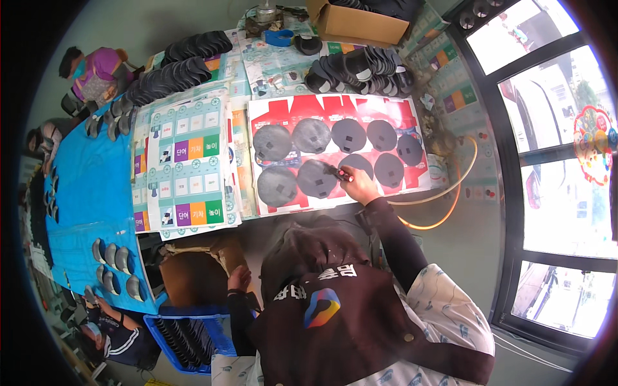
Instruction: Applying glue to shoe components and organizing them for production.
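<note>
My right hand [362, 185] is closed around a small dark tool with reddish parts [342, 174]; its exact kind does not show. The tool is over the near row of round black pads, at the edge of a greyish pad [317, 179]. Several such pads lie in two rows on a red and white printed sheet [412, 112], each with a small dark square on it. Those at the left, like this pad [272, 143], look greyer than the ones at the right. My left hand [239, 278] hangs below the table's near edge, beside a brown box [193, 276]; its fingers are too small to read.
Stacks of black curved pieces [360, 67] line the far side, before a cardboard box [360, 24]. Printed sheets [187, 161] are piled at the left, beside a blue-covered table [90, 186]. An orange hose [444, 222] loops at the right. A blue crate [215, 334] stands low; other people sit at the left.
</note>
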Tool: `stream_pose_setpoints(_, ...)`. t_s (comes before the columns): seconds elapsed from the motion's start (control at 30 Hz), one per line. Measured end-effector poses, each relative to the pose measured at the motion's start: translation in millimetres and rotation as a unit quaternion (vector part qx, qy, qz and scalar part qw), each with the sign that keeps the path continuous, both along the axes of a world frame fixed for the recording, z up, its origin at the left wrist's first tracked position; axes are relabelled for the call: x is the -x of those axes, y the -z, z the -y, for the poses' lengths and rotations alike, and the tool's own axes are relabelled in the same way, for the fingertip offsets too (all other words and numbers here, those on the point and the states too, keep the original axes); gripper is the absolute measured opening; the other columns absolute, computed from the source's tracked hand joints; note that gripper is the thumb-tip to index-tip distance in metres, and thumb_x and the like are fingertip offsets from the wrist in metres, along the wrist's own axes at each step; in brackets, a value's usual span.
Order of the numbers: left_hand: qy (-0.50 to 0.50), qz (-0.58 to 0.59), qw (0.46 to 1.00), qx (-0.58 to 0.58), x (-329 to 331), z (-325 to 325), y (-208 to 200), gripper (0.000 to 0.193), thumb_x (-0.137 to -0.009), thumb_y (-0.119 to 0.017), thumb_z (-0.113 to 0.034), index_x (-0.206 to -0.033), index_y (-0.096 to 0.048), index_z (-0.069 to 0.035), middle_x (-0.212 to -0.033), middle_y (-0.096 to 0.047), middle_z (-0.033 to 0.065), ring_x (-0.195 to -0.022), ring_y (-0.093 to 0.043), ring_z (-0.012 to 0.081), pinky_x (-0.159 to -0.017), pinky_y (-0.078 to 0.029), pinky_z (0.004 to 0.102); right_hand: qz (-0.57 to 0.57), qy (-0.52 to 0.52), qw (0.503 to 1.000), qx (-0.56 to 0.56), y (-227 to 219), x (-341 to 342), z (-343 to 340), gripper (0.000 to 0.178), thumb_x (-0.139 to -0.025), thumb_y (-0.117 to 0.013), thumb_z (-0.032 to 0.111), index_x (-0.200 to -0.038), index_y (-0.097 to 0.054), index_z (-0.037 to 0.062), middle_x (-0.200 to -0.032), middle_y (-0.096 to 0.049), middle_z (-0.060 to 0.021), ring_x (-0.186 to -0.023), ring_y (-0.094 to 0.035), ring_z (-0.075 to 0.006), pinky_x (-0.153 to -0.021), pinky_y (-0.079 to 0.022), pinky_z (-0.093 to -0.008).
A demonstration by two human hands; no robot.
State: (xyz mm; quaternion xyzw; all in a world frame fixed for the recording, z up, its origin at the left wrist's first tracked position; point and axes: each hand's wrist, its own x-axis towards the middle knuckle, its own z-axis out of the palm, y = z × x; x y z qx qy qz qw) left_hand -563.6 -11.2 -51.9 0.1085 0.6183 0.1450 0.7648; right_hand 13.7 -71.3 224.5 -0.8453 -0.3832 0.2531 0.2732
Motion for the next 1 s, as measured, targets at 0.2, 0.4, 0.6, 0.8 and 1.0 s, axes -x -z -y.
stream_pose_setpoints(0.2,0.014,0.000,1.000,0.009,-17,-2,-7,0.033,-0.096,-0.069,-0.032,-0.122,-0.063,-0.013,-0.110,-0.069,0.0063,-0.097,-0.068,0.0252,-0.078,-0.054,0.0353,0.022,-0.126,0.991,0.044,9,-11,7,0.022,-0.090,-0.059,0.019,-0.102,-0.073,0.0064,-0.087,-0.069,-0.0255,-0.090,-0.066,-0.0465,-0.077,-0.050,-0.0541)
stream_pose_setpoints(0.4,0.012,-0.013,1.000,0.015,-19,5,1,0.037,-0.096,-0.068,-0.034,-0.125,-0.061,-0.013,-0.114,-0.069,0.0073,-0.102,-0.067,0.0250,-0.080,-0.054,0.0357,0.048,-0.049,0.996,0.055,-1,-30,13,0.021,-0.092,-0.058,0.022,-0.099,-0.072,0.0082,-0.086,-0.069,-0.0238,-0.085,-0.066,-0.0463,-0.077,-0.051,-0.0557)
stream_pose_setpoints(0.6,-0.005,-0.040,0.999,0.015,-43,19,-17,0.041,-0.097,-0.067,-0.035,-0.130,-0.060,-0.012,-0.121,-0.068,0.0091,-0.105,-0.068,0.0259,-0.082,-0.054,0.0363,-0.008,-0.093,0.992,0.080,19,-29,33,0.027,-0.085,-0.057,0.012,-0.106,-0.073,0.0054,-0.093,-0.069,-0.0270,-0.092,-0.067,-0.0460,-0.081,-0.052,-0.0530)
stream_pose_setpoints(0.8,-0.013,-0.013,1.000,-0.007,-41,30,-31,0.040,-0.101,-0.059,-0.031,-0.135,-0.057,-0.011,-0.129,-0.066,0.0127,-0.110,-0.068,0.0281,-0.083,-0.055,0.0369,-0.079,-0.003,0.996,0.032,10,-30,18,0.042,-0.077,-0.066,0.011,-0.118,-0.068,0.0012,-0.099,-0.071,-0.0234,-0.097,-0.070,-0.0382,-0.085,-0.053,-0.0439)
stream_pose_setpoints(1.0,-0.039,-0.041,0.998,0.006,-41,32,-30,0.041,-0.101,-0.060,-0.031,-0.136,-0.056,-0.010,-0.129,-0.066,0.0135,-0.110,-0.067,0.0287,-0.083,-0.055,0.0370,-0.068,-0.183,0.978,0.078,21,-34,16,0.029,-0.084,-0.059,0.013,-0.109,-0.071,0.0028,-0.091,-0.069,-0.0268,-0.090,-0.068,-0.0453,-0.078,-0.052,-0.0514)
